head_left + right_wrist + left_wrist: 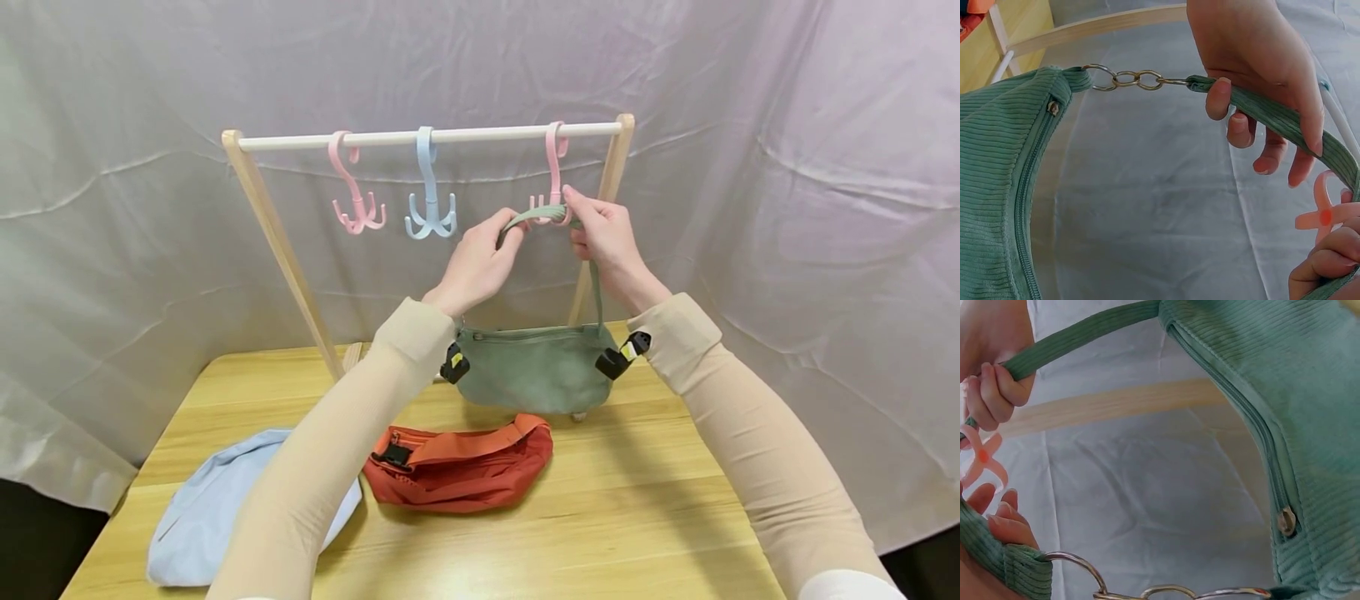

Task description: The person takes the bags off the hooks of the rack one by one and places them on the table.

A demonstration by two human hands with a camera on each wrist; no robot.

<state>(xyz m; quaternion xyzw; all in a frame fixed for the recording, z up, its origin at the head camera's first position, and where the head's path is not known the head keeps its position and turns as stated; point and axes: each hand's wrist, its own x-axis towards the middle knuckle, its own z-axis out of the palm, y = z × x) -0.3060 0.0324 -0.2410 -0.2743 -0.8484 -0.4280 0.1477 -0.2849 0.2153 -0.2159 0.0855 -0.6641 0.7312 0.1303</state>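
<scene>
A green corduroy shoulder bag point(536, 371) hangs above the wooden tabletop from its strap point(1085, 337). My left hand point(480, 258) pinches the strap between thumb and fingers, close to the metal chain point(1138, 79) that links it to the bag. On the strap's other side, my right hand point(606, 237) grips it with curled fingers. Between both hands the strap crosses the prongs of the right pink hook point(555, 171); whether a prong bears it, I cannot tell. The bag's zipper point(1025, 181) looks closed.
A white rail point(495, 134) on wooden legs carries the hooks. Left along it hang another pink hook point(351, 179) and a blue hook point(429, 187). Below lie a red-orange belt bag point(465, 479) and a light blue bag point(202, 517), partly behind my left arm.
</scene>
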